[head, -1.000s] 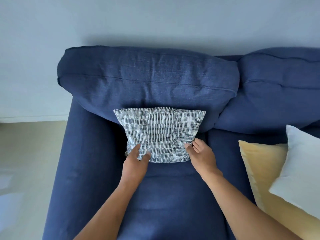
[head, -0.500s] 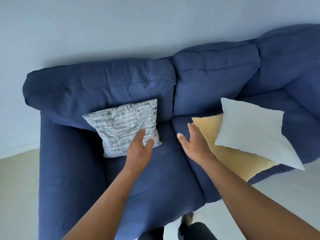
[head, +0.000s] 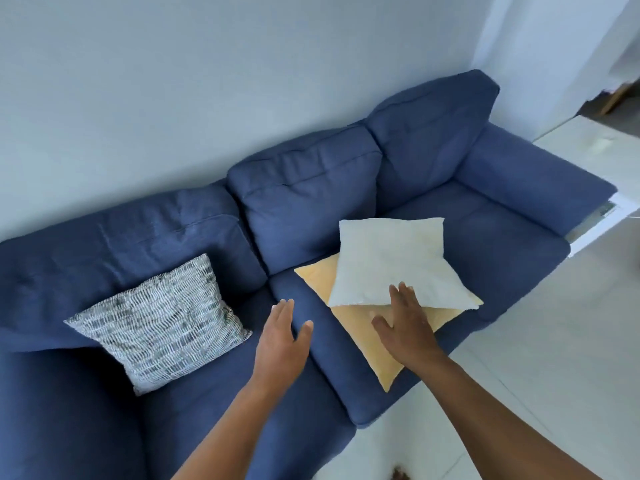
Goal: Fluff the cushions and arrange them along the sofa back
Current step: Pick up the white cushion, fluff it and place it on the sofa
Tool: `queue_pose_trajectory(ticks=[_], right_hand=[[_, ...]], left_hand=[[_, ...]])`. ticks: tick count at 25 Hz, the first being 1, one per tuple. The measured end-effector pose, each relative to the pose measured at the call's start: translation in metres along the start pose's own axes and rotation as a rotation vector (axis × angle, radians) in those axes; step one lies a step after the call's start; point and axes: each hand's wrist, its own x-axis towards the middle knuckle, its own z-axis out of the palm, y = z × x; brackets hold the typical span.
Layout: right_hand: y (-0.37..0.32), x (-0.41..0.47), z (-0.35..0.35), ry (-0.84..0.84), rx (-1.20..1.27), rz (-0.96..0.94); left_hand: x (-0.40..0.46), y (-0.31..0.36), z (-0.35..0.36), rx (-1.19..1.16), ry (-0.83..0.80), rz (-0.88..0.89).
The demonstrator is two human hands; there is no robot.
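Far left of the blue sofa (head: 433,355), the grey-and-white patterned cushion (head: 162,323) is leaning back against the left back cushion (head: 114,251), tilted, with its lower corner resting on the left seat near the front edge. Nothing is touching it.

Moving along, your left hand (head: 282,348) is hovering over the seam between the left and middle seats, fingers spread and slack, palm down, gripping nothing. It is sitting just right of the patterned cushion and clear of it.

Next, your right hand (head: 405,327) is reaching over the middle seat, fingers splayed wide, unclenched. Its fingertips are overlapping the near edge of the white cushion (head: 394,261), while the palm is lying over the yellow cushion (head: 360,327); whether you are actually pressing on either, I cannot tell.

The yellow cushion is lying flat on the middle seat, turned like a diamond, one corner pointing toward the seat's front edge. The white cushion is lying on top of it, covering its far half and spilling toward the right seat.

Past them, the right seat and the right armrest (head: 533,188) are carrying nothing, and pale floor (head: 554,358) is showing along the sofa's front edge.
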Motion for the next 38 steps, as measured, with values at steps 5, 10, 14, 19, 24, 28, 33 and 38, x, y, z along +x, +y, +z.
queue_pose_trajectory(ticks=[5,10,14,19,24,28,33,38], right_hand=[[0.081,0.000,-0.076,0.076,0.049,0.057],[0.126,0.018,-0.104,0.051,0.097,0.096],[0.135,0.046,-0.101,-0.014,0.107,0.106],[0.146,0.104,-0.107,-0.084,-0.003,0.100],[0.150,0.166,-0.107,-0.163,-0.072,0.148],[0.161,0.191,-0.086,-0.253,-0.069,0.249],[0.188,0.205,-0.071,-0.303,0.018,0.410],[0.202,0.209,-0.066,-0.329,0.228,0.518]], left_hand=[[-0.003,0.071,0.074,0.059,-0.038,0.078],[0.010,0.105,0.117,0.101,-0.052,0.080],[0.044,0.103,0.125,0.142,-0.050,0.030],[0.119,0.096,0.136,0.180,-0.083,-0.044],[0.160,0.095,0.154,0.226,-0.144,-0.092],[0.188,0.080,0.161,0.276,-0.220,-0.185],[0.214,0.054,0.170,0.252,-0.274,-0.355],[0.226,0.045,0.174,0.050,-0.332,-0.473]])
